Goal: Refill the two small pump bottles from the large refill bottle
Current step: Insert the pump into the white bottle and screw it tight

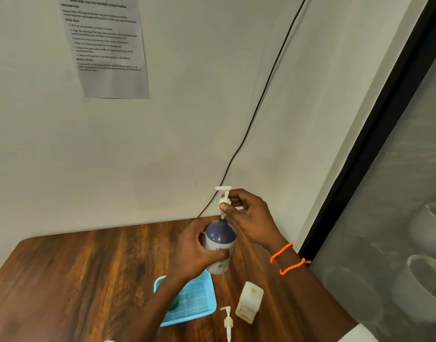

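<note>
My left hand (197, 250) grips a small bottle with a dark blue shoulder and pale body (220, 245), held upright above the wooden table (88, 267). My right hand (246, 213) pinches a white pump head (224, 196) whose thin tube runs down into the bottle's open neck; the pump collar sits well above the neck. A second white pump head (228, 319) lies loose on the table near the front edge. A pale, squarish translucent bottle (250, 302) stands beside it, open at the top.
A light blue mesh tray (194, 299) lies on the table under my left forearm. A black cable (261, 95) runs down the wall behind the table. A dark-framed glass panel (385, 169) stands close on the right. A printed sheet (105, 45) hangs on the wall.
</note>
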